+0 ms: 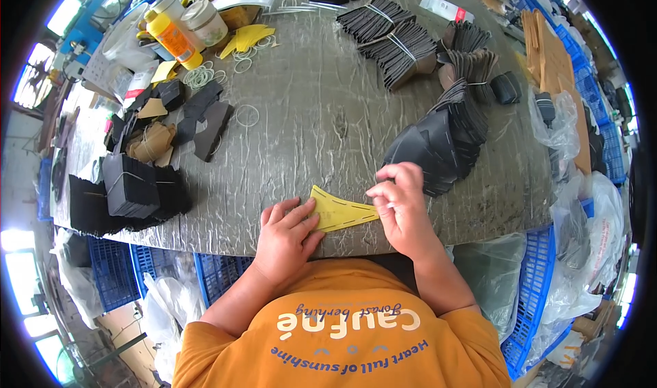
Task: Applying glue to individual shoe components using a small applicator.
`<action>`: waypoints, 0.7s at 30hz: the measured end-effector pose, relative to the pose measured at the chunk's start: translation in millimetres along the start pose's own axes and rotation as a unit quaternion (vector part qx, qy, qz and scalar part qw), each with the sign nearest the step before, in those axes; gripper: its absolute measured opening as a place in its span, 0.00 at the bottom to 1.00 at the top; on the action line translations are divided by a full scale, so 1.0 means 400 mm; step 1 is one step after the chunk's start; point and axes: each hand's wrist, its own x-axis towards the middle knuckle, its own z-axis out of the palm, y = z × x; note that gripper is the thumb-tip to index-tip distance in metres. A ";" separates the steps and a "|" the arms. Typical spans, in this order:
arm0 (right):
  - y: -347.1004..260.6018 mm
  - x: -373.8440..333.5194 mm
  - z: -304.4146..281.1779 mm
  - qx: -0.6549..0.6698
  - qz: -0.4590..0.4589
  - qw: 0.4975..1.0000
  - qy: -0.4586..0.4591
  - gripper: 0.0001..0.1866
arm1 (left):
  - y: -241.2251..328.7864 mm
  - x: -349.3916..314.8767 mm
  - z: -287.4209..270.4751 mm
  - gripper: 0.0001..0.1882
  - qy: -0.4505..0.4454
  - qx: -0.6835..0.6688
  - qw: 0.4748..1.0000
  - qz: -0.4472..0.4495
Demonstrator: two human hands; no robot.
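The left grip (286, 244) lies flat with its fingers loosely spread, pressing on the wide end of a yellow slotted piece (339, 212) rather than closing round it. This piece lies on the table (294, 128) between the two grips, its narrow end pointing to the right grip (404, 207). There the fingers curl in toward the thumb just beside that narrow end; a small pale spot shows between them, but I cannot tell whether it is a tool or a fingertip, nor whether the fingers are fully closed. Just beyond the right grip, a fan of dark pieces (424, 148) lies loose and overlapping, and farther beyond it stand banded dark stacks (404, 49). Well to the left of the left grip sit a tied dark block (130, 186) and a tied brown bundle (152, 141), with loose rubber bands (198, 78) farther off. Judging by this layout, the work seems partway along: the yellow piece is laid flat and steadied, while the loose fan appears to be the batch in hand, neither gathered nor banded. Whether the tied stacks are finished or waiting, and whether anything lies under the yellow piece, cannot be told.
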 end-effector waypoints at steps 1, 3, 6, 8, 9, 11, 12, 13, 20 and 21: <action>-0.004 -0.003 -0.004 0.001 0.001 1.000 -0.002 0.05 | 0.000 -0.001 0.000 0.18 -0.001 -0.001 1.000 -0.001; -0.014 -0.016 -0.011 0.092 0.083 0.990 -0.072 0.03 | -0.001 -0.001 0.000 0.18 0.002 0.011 1.000 -0.001; -0.052 -0.030 0.032 0.236 0.152 0.952 -0.117 0.06 | -0.002 -0.002 0.003 0.18 0.005 0.013 1.000 0.000; -0.064 -0.039 0.064 0.308 0.177 0.924 -0.139 0.07 | 0.001 0.000 0.005 0.17 0.009 0.016 1.000 0.003; -0.064 -0.040 0.073 0.309 0.177 0.924 -0.140 0.07 | 0.001 0.000 0.005 0.17 0.014 0.020 1.000 0.005; -0.064 -0.041 0.086 0.257 0.155 0.931 -0.207 0.05 | -0.001 -0.003 0.008 0.17 0.015 0.027 1.000 0.003; -0.058 -0.047 0.100 0.272 0.143 0.932 -0.191 0.05 | -0.002 -0.003 0.009 0.17 0.016 0.034 0.999 0.004; -0.056 -0.046 0.104 0.272 0.142 0.932 -0.191 0.05 | -0.002 -0.003 0.010 0.17 0.016 0.034 0.999 0.004; -0.054 -0.048 0.107 0.268 0.109 0.938 -0.190 0.06 | -0.003 -0.004 0.009 0.20 0.015 0.033 0.999 0.009; -0.053 -0.051 0.108 0.263 0.107 0.940 -0.188 0.06 | -0.003 -0.004 0.009 0.20 0.016 0.034 0.999 0.010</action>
